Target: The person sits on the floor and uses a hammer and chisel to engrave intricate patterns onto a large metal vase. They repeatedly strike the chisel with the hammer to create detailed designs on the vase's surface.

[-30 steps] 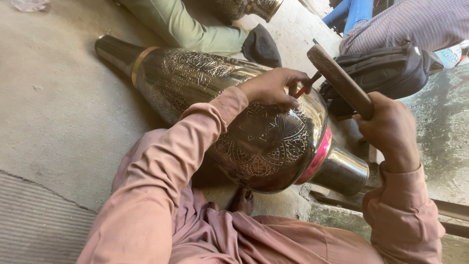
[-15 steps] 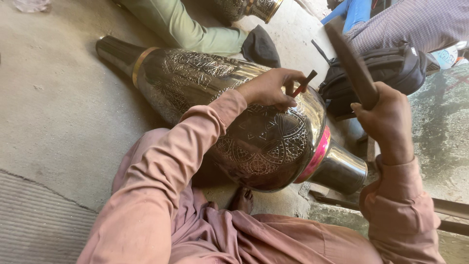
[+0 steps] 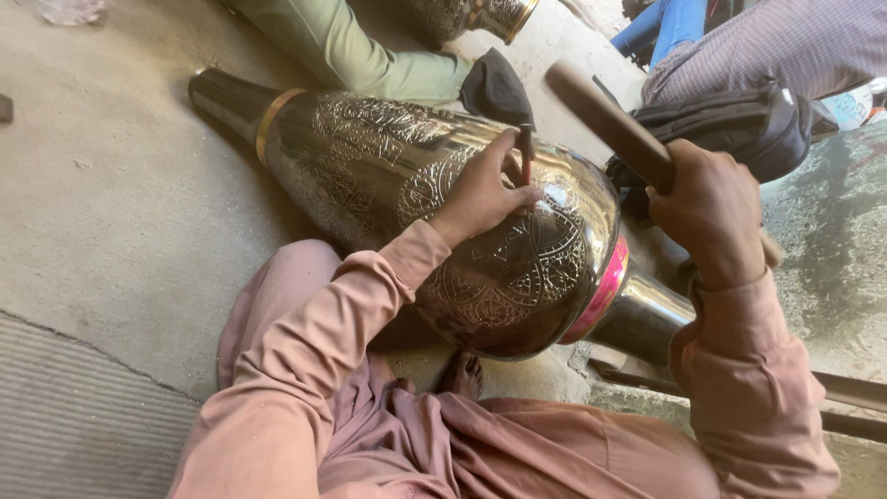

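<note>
On the floor [image 3: 111, 231] lies an engraved vase [image 3: 416, 194]; the left hand [image 3: 480, 194] pinches a chisel [image 3: 526, 152] against it, right hand [image 3: 711, 208] fingers gripping a raised mallet [image 3: 605, 120].

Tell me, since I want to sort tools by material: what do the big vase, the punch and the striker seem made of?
The vase looks like polished metal, perhaps brass: mirror glare, engraved patterns. The punch in the left hand seems dark metal, though it is thin and hard to read. The striker in the right hand looks like matte brown wood.
</note>
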